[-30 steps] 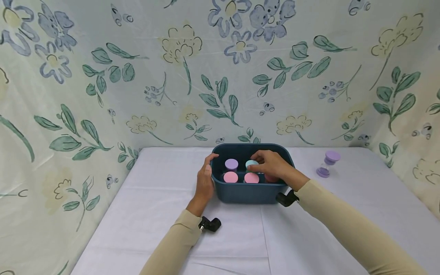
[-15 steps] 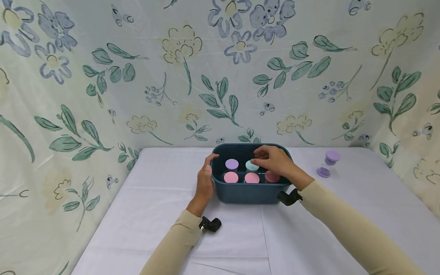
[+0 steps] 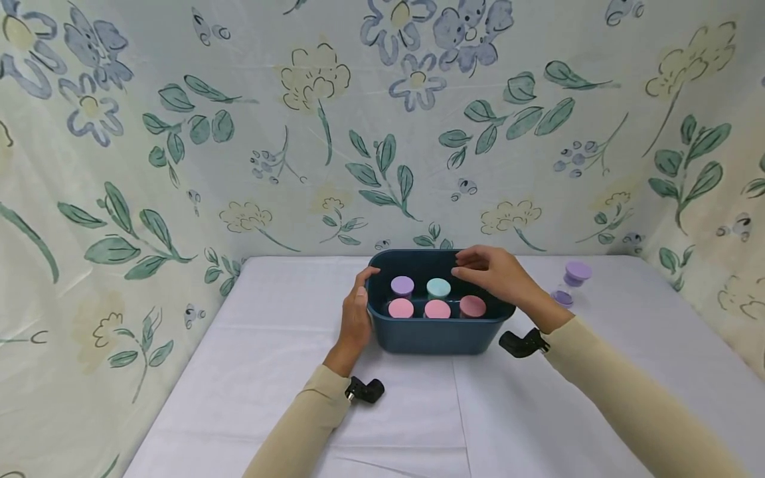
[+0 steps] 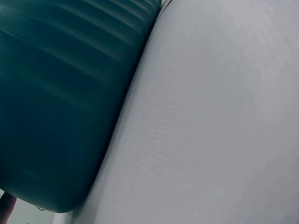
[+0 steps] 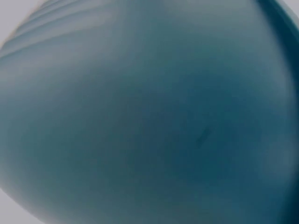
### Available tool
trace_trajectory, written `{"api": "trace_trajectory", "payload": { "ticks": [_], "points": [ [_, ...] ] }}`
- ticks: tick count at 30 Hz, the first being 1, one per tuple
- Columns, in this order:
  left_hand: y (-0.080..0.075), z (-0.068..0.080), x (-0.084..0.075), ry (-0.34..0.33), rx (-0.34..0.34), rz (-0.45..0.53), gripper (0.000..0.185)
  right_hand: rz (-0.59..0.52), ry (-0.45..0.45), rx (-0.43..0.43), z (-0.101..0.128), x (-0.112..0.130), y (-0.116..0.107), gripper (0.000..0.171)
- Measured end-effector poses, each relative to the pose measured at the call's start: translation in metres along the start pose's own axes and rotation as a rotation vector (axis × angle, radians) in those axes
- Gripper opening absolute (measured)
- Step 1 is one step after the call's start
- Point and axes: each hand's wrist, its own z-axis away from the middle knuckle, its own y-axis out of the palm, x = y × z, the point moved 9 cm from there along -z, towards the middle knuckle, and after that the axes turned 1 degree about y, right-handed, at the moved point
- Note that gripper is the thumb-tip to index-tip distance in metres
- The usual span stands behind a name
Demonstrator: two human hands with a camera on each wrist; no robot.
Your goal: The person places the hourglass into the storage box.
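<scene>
A dark blue plastic bin [image 3: 439,337] stands on the white-covered table. Inside it are several small hourglasses with round caps: a purple one [image 3: 402,286], a light blue one [image 3: 439,288] and pink ones in the front row, such as the left pink one [image 3: 401,308]. My left hand [image 3: 356,315] holds the bin's left end, a finger bent over the rim. My right hand [image 3: 496,275] hovers over the bin's right end, thumb and fingers apart with nothing between them. In the left wrist view the bin's ribbed wall [image 4: 60,107] fills the left side.
To the right of the bin stands another hourglass with purple caps [image 3: 577,272], partly covered by the right wrist. A floral cloth [image 3: 370,133] hangs behind the table [image 3: 287,345]. The bin's wall [image 5: 140,121] fills the right wrist view.
My right hand has let go of the light blue hourglass and drawn back to the right, uncovering it and the right pink one. The left hand has stayed at the bin.
</scene>
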Motion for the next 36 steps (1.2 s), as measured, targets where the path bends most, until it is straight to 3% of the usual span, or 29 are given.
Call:
{"api": "trace_trajectory", "payload": {
  "ticks": [14, 24, 36],
  "points": [
    [-0.001, 0.000, -0.003, 0.013, -0.010, 0.010, 0.049, -0.040, 0.017, -0.054, 0.012, -0.010, -0.024, 0.056],
    [-0.009, -0.004, -0.043, 0.006, 0.003, 0.031, 0.043, -0.031, -0.014, -0.116, 0.024, -0.018, -0.047, 0.057],
    [-0.009, -0.005, -0.046, -0.001, 0.006, 0.030, 0.044, -0.003, 0.049, -0.164, 0.036, -0.040, -0.069, 0.060]
  ]
}}
